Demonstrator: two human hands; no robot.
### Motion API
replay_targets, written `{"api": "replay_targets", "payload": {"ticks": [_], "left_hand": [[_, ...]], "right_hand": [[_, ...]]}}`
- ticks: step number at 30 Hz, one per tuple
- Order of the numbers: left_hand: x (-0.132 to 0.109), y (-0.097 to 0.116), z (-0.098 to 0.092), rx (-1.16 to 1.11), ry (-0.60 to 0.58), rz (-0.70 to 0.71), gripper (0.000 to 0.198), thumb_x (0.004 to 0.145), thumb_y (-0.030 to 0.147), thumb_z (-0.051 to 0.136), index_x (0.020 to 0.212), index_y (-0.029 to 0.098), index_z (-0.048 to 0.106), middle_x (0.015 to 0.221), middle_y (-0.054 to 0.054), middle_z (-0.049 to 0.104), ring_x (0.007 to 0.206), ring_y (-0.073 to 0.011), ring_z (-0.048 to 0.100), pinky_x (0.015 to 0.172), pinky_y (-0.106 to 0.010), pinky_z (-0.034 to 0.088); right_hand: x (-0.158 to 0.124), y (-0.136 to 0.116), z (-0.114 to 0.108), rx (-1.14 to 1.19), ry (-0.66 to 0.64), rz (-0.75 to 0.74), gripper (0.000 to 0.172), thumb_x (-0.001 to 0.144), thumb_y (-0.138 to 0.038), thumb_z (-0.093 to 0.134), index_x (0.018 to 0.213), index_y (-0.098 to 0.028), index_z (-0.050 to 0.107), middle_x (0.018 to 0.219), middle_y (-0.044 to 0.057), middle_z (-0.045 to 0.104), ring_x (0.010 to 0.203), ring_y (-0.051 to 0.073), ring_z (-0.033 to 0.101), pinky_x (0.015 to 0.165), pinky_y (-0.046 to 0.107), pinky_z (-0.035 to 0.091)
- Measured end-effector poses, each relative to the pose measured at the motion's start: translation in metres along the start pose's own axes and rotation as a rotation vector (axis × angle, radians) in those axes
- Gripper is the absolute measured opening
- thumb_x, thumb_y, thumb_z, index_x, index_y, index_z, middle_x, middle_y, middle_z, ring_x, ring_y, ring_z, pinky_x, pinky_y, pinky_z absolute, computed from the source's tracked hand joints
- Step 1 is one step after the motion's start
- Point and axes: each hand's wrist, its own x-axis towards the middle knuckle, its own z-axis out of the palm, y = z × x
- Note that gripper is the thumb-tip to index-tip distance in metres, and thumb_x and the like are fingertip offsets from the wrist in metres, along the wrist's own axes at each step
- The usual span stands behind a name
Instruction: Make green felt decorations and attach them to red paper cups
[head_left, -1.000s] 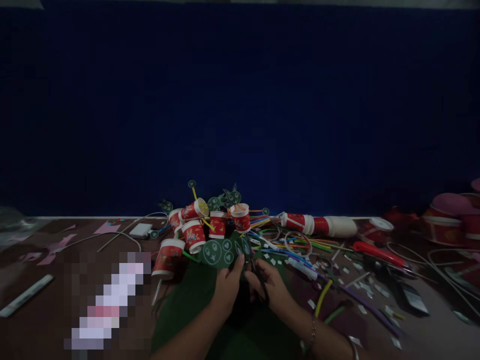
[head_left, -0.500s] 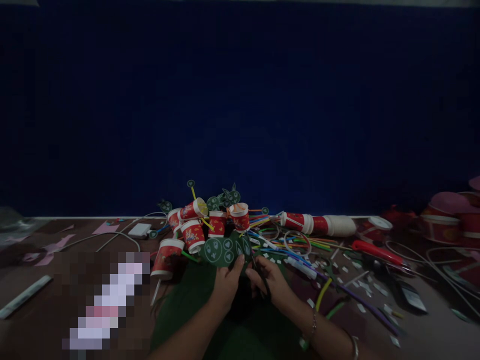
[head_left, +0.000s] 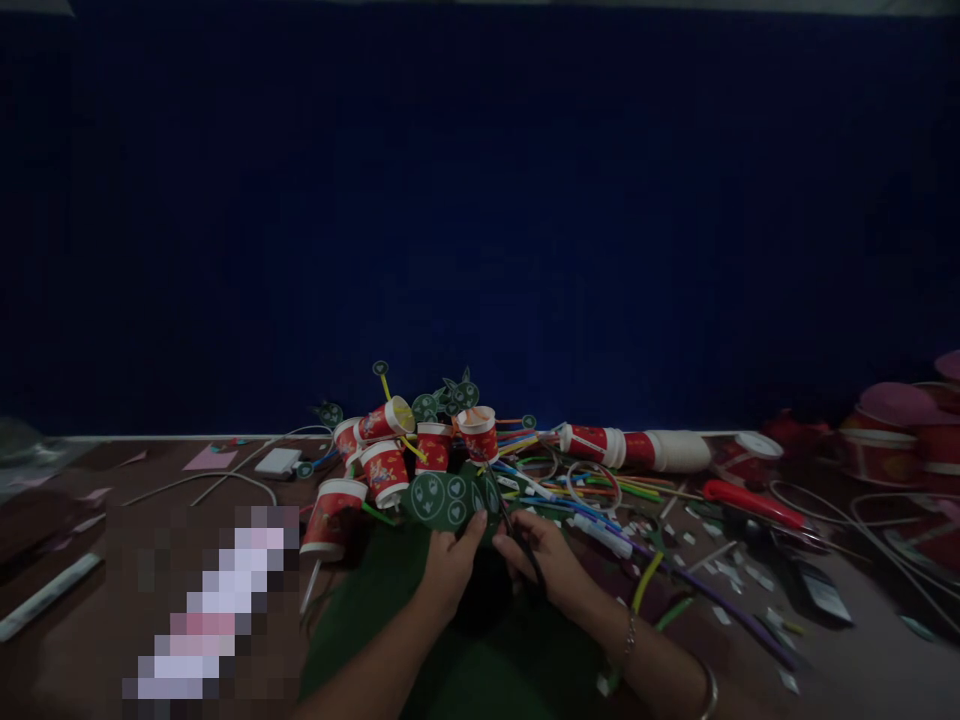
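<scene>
My left hand [head_left: 454,560] pinches the lower edge of a dark green paper piece [head_left: 433,502] with white-drawn faces, hearts and leaf or ear shapes. My right hand [head_left: 541,558] is wrapped round dark-handled scissors [head_left: 534,565], whose blades point up at the paper's right end. How far the blades are apart is too dark to tell. Just behind the paper stand and lie several red paper cups [head_left: 384,472], some with pipe cleaners in them. Green cut-outs with drawn faces [head_left: 465,395] rise behind the cups. Beneath my hands spreads a larger dark green sheet [head_left: 382,620].
Right of my hands lie coloured pipe cleaners [head_left: 720,600], white paper scraps [head_left: 727,572], a red-handled tool [head_left: 754,503] and a row of stacked cups [head_left: 637,449]. Leftward are a white box [head_left: 278,462] with a cable, pink paper [head_left: 211,457] and a pale stick [head_left: 49,597]. A blue wall [head_left: 480,220] stands behind.
Both hands stay almost in place, with the paper still in my left. My right hand and the scissors have shifted very slightly. The whole view has moved a little.
</scene>
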Motion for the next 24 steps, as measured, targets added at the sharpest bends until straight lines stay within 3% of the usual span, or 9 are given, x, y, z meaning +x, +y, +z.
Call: {"api": "replay_targets", "payload": {"ticks": [16, 24], "left_hand": [[0.003, 0.001, -0.002, -0.017, 0.013, 0.02, 0.027, 0.062, 0.037, 0.07, 0.075, 0.013, 0.07, 0.081, -0.008, 0.072, 0.084, -0.0252, 0.064, 0.083, -0.035, 0.047], [0.007, -0.009, -0.004, -0.055, -0.005, 0.065, 0.028, 0.065, 0.037, 0.07, 0.08, 0.014, 0.069, 0.083, -0.007, 0.071, 0.084, -0.024, 0.064, 0.082, -0.034, 0.047]], "right_hand": [[0.002, -0.006, -0.007, -0.021, -0.015, 0.039, 0.038, 0.066, -0.05, 0.068, 0.067, -0.017, 0.05, 0.043, -0.008, 0.045, 0.034, 0.006, 0.04, 0.032, 0.017, 0.035], [0.004, -0.001, -0.007, -0.012, -0.022, 0.05, 0.038, 0.066, -0.05, 0.068, 0.067, -0.017, 0.049, 0.042, -0.009, 0.044, 0.032, 0.005, 0.039, 0.03, 0.016, 0.035]]}}
